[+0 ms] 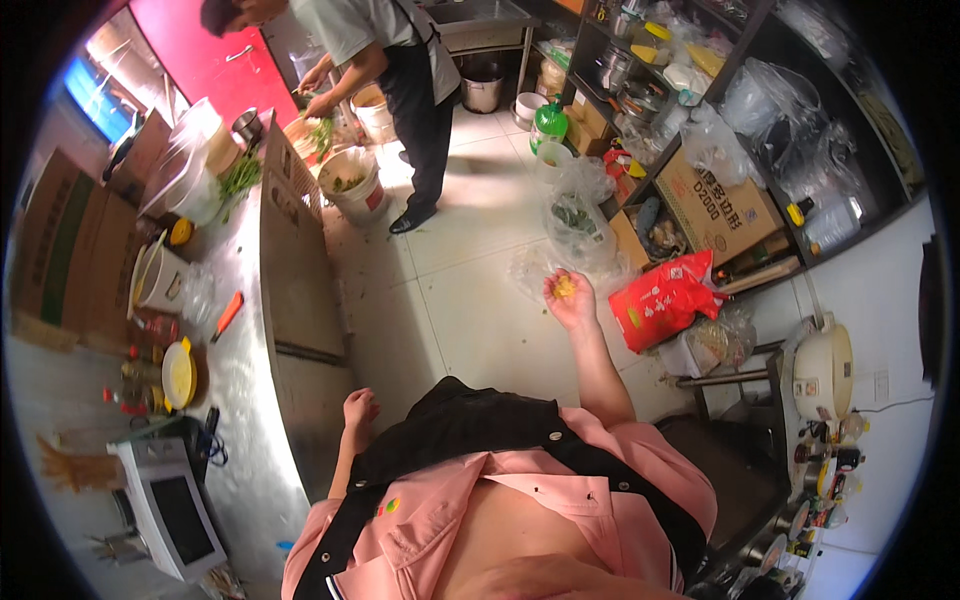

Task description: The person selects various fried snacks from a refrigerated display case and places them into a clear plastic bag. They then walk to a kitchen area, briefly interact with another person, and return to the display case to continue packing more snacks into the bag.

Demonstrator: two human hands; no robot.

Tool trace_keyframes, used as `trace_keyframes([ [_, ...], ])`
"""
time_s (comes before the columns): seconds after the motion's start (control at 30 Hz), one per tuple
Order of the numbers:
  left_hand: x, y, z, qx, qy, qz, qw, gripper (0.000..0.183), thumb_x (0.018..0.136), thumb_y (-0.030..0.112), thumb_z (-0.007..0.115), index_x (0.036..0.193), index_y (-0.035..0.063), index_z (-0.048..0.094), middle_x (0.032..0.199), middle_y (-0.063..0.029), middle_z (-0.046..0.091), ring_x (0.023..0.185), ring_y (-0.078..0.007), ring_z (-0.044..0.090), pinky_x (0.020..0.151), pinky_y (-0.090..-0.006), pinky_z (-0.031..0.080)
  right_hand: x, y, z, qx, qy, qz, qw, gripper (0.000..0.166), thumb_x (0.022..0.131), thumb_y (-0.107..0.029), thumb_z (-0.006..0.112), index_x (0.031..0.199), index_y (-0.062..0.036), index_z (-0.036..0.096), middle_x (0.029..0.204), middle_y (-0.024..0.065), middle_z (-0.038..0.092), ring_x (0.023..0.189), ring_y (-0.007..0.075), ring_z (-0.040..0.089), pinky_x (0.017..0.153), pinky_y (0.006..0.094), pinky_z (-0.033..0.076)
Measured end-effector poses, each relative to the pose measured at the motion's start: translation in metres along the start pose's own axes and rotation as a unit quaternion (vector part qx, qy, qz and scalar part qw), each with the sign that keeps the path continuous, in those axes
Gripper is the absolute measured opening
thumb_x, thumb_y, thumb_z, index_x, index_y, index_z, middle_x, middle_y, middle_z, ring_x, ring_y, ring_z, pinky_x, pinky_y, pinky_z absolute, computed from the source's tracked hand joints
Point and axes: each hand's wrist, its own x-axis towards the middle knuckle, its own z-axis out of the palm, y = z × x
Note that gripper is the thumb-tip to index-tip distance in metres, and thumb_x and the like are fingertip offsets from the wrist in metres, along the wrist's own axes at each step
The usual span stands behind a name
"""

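Note:
My right hand [570,298] is held out palm up, with small yellow food pieces [564,286] cupped in the palm. From this height I cannot tell what food they are. Beyond and beside that hand, clear plastic bags [574,217] with leafy greens lie on the tiled floor, and a red printed sack [660,300] lies to its right. Low by my waist, my left hand [361,409] hangs beside the stainless steel counter [244,360] with its fingers curled. Whether anything is inside those fingers is hidden.
Ahead, a person [397,82] bends over greens beside a white bucket [352,187]. An orange-handled knife [227,316], a yellow-rimmed bowl [179,373] and a microwave [169,502] are on the left counter. Dark shelving [739,45] and a cream rice cooker [823,371] stand right.

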Motion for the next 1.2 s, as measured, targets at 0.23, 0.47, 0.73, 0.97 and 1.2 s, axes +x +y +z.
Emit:
trace_keyframes([
  [0.23,0.139,0.146,0.12,0.067,0.061,-0.036,0.995,0.017,0.077,0.011,0.054,0.093,0.0091,0.058,0.077,-0.0016,0.056,0.058,-0.0149,0.054,0.05,-0.0267,0.046,0.211,-0.071,0.036,0.016,0.018,0.008,1.0,0.023,0.083,-0.021,0.047,0.084,-0.0009,0.058,0.081,0.0113,0.06,0.081,0.0276,0.057,0.073,0.0367,0.049],
  [0.47,0.307,0.335,0.316,0.166,-0.007,0.019,0.986,0.025,0.08,0.015,0.055,0.104,0.0068,0.057,0.091,-0.004,0.059,0.071,-0.0177,0.058,0.058,-0.0299,0.048,0.37,-0.169,0.074,0.027,0.125,-0.03,0.991,0.024,0.085,-0.021,0.044,0.084,-0.0009,0.057,0.079,0.0106,0.059,0.08,0.0266,0.057,0.076,0.0371,0.05],
  [0.73,0.458,0.437,0.416,0.17,-0.008,-0.025,0.985,0.025,0.079,0.016,0.056,0.103,0.0078,0.057,0.086,-0.0034,0.059,0.07,-0.0167,0.059,0.059,-0.0291,0.047,0.62,-0.272,0.136,-0.011,0.068,0.009,0.998,0.022,0.085,-0.02,0.045,0.084,-0.0012,0.056,0.078,0.0082,0.058,0.079,0.0241,0.056,0.076,0.036,0.049],
  [0.97,0.516,0.369,0.368,0.122,0.174,-0.136,0.968,0.02,0.076,0.025,0.057,0.086,0.0084,0.063,0.079,-0.0069,0.062,0.072,-0.0201,0.061,0.062,-0.0326,0.048,0.915,-0.287,0.217,-0.096,0.067,0.146,0.982,0.023,0.083,-0.018,0.045,0.085,0.0017,0.056,0.08,0.011,0.058,0.079,0.0248,0.056,0.079,0.0366,0.049],
  [1.2,0.55,0.391,0.428,0.245,0.179,-0.162,0.939,0.025,0.076,0.03,0.059,0.084,0.008,0.065,0.083,-0.0094,0.066,0.08,-0.0224,0.064,0.068,-0.0357,0.05,1.156,-0.254,0.287,-0.167,0.082,0.225,0.956,0.016,0.082,-0.013,0.045,0.085,-0.0016,0.056,0.074,0.0119,0.058,0.071,0.0251,0.058,0.07,0.0363,0.052],
])
